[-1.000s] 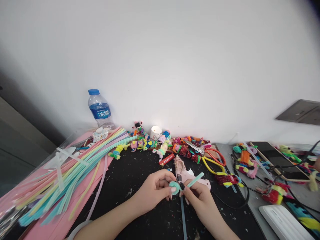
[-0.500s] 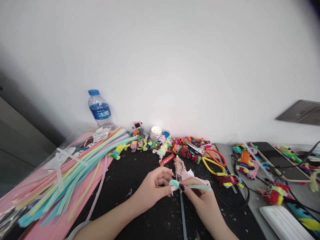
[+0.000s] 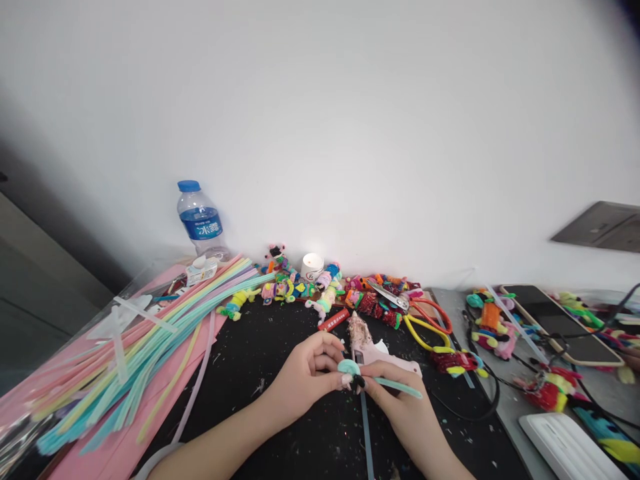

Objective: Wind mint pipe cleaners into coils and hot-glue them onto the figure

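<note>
Between my two hands is a mint-green pipe cleaner (image 3: 349, 367), its one end coiled into a small round. My left hand (image 3: 315, 367) pinches the coil between thumb and fingertips. With thumb and forefinger, my right hand (image 3: 395, 387) grips the same pipe cleaner at the coil's right side, and the straight tail sticks out past the knuckles to the right. Just behind the hands lies a pink glue gun (image 3: 367, 343), partly covered by my right hand. A clear glue stick (image 3: 367, 433) runs from it toward me.
Bundled pastel pipe cleaners (image 3: 165, 347) lie on pink sheets at left. A water bottle (image 3: 201, 220) stands by the wall. Small pipe-cleaner figures (image 3: 325, 293) line the back. Scissors (image 3: 400, 303), a phone (image 3: 560, 323), cables and a white box (image 3: 570, 443) are at right.
The pipe cleaner's straight tail has tilted down at its right end, and the right fingertips have shifted slightly at the coil. The left hand has barely moved.
</note>
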Action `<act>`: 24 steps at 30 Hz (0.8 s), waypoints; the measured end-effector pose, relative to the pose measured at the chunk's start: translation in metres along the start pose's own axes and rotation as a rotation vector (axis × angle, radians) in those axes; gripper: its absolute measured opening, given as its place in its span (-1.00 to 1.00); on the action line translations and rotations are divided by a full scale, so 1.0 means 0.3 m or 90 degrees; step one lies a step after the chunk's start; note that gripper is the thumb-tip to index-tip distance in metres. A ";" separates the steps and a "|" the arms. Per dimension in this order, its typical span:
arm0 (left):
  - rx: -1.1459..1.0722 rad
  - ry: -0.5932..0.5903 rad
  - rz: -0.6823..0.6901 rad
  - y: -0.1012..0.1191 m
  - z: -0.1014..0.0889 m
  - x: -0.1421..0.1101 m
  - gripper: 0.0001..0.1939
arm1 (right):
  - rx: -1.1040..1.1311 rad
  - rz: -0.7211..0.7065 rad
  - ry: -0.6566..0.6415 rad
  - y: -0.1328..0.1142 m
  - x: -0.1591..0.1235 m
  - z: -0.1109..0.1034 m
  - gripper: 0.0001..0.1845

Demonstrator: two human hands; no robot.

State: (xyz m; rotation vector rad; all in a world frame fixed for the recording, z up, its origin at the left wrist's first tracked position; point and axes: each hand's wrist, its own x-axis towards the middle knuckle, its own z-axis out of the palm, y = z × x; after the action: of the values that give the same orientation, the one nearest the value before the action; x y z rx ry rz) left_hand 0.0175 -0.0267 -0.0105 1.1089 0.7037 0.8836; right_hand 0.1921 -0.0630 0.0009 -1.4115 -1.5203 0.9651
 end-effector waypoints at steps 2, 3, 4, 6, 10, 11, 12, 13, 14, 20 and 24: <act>-0.005 -0.003 -0.002 0.000 0.001 0.000 -0.71 | 0.004 0.008 0.003 0.003 -0.002 0.002 -0.86; -0.008 -0.003 -0.003 -0.001 0.002 -0.001 -0.71 | 0.007 0.010 0.005 0.005 -0.002 0.002 -0.85; -0.011 -0.004 -0.006 -0.001 0.002 -0.001 -0.71 | 0.010 0.010 0.005 0.007 -0.003 0.003 -0.85; -0.013 -0.010 -0.012 -0.004 0.002 -0.001 -0.69 | 0.014 0.010 0.002 0.009 -0.002 0.004 -0.85; 0.005 -0.009 -0.011 -0.008 -0.002 0.001 -0.67 | 0.011 0.000 0.004 0.003 0.003 0.000 -0.84; 0.014 0.000 -0.004 -0.007 -0.004 0.001 -0.67 | 0.005 -0.005 0.012 0.000 0.005 -0.002 -0.83; 0.021 0.015 0.004 -0.005 -0.006 0.002 -0.68 | -0.002 -0.009 0.023 -0.002 0.007 -0.005 -0.83; 0.025 0.033 0.012 -0.002 -0.007 0.002 -0.68 | -0.008 -0.012 0.037 -0.003 0.008 -0.008 -0.82; 0.027 0.055 0.021 0.002 -0.009 0.003 -0.69 | -0.013 -0.011 0.053 -0.004 0.009 -0.010 -0.82; 0.030 0.167 0.038 0.027 -0.014 0.014 -0.72 | -0.003 0.002 0.098 0.016 0.004 -0.014 -0.81; 0.098 0.190 0.058 0.034 -0.016 0.012 -0.80 | -0.003 0.007 0.090 0.024 0.004 -0.013 -0.82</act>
State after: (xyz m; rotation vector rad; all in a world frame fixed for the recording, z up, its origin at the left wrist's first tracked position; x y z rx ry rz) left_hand 0.0127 -0.0193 -0.0026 1.1640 0.9868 1.1007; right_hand 0.1985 -0.0612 -0.0043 -1.4616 -1.4136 0.8500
